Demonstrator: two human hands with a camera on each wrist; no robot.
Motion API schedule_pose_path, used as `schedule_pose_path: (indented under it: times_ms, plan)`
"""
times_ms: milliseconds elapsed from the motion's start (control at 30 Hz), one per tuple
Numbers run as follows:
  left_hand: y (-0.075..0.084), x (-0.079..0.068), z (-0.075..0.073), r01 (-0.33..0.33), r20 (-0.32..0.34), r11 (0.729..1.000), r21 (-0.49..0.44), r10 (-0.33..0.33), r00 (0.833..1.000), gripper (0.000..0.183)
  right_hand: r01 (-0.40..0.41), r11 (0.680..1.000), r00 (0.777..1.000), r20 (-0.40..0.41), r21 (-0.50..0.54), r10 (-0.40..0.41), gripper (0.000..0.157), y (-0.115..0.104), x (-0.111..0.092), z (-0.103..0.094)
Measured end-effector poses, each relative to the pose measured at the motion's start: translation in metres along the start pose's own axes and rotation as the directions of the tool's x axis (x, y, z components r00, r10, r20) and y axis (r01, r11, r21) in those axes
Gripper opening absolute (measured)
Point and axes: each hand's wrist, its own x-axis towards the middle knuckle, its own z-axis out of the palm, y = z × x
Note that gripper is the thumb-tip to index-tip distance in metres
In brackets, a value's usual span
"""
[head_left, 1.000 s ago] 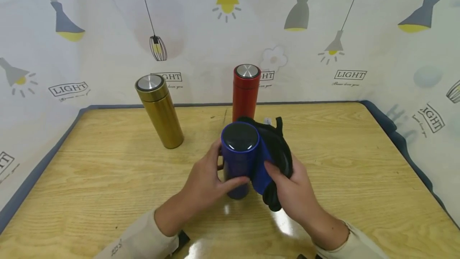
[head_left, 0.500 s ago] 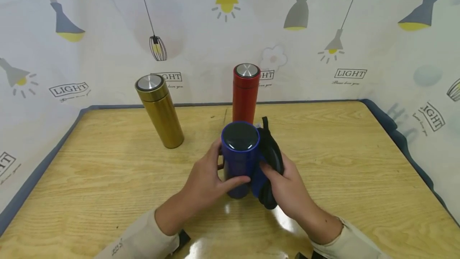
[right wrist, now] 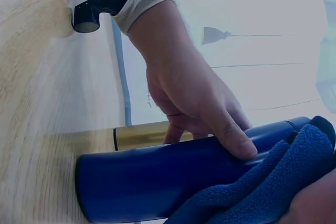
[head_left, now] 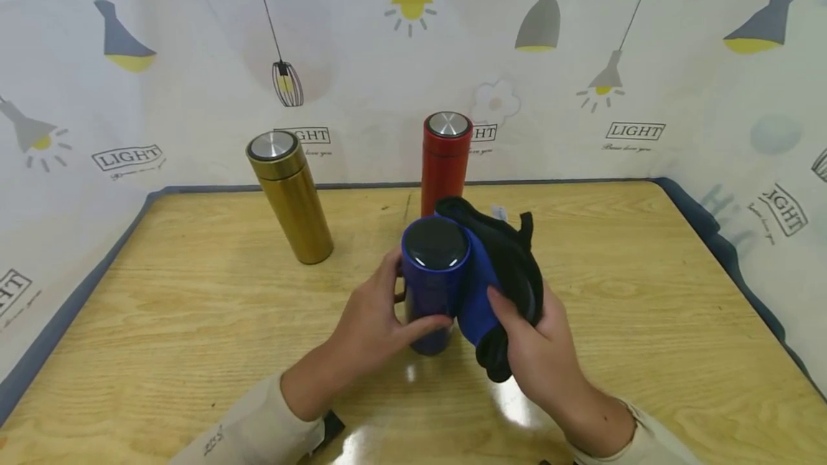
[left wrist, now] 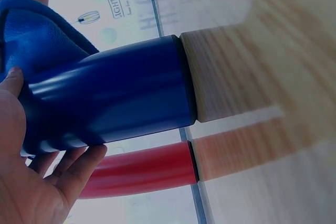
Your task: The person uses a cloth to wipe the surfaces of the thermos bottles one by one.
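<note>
A blue thermos bottle (head_left: 431,300) with a dark top stands upright on the table. My left hand (head_left: 375,314) grips its side, thumb across the front and fingers round the back. My right hand (head_left: 543,343) holds a blue fleece cloth with black edging (head_left: 478,285) and a small black loop, thumb on the near face. The cloth lies against the bottle's right side. In the left wrist view the fleece (left wrist: 37,35) meets the bottle's upper part. The right wrist view shows the left thumb pressed on the bottle (right wrist: 147,177), beside the fleece.
A red thermos bottle (head_left: 446,163) stands right behind the blue one. A gold thermos bottle (head_left: 293,199) stands at the back left. The wood table (head_left: 646,293) ends at a printed lamp-pattern backdrop (head_left: 362,34) behind and at the sides.
The right hand first moved the cloth left, close along the bottle's side, then back out to the right and up. My left hand and the blue bottle stayed in place.
</note>
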Motion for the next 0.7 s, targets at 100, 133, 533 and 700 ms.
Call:
schedule_pose_path:
  times_ms: [100, 133, 533, 700]
  plan:
    - [0.0007, 0.0001, -0.0001, -0.002, 0.003, 1.000, 0.002, 0.002, 1.000, 0.100, 0.041, 0.999, 0.999, 0.004, 0.002, -0.041, 0.030, 0.0001, -0.0001, 0.0002]
    - [0.0007, -0.0001, -0.0001, -0.001, 0.003, 1.000, 0.002, 0.001, 1.000, 0.100, 0.049, 0.999, 0.999, 0.014, -0.002, -0.049, 0.029, 0.0002, 0.0000, 0.0003]
    - [0.0003, -0.0003, -0.0003, 0.000, 0.007, 1.000, 0.021, 0.000, 1.000, 0.101, 0.026, 0.999, 0.991, 0.133, -0.042, -0.021, 0.038, 0.0044, 0.0034, 0.0002]
    - [0.0004, 0.0001, 0.0005, 0.004, 0.016, 1.000, 0.015, -0.004, 1.000, 0.101, 0.002, 0.997, 0.997, 0.076, -0.078, 0.004, 0.034, 0.0028, 0.0016, -0.0007]
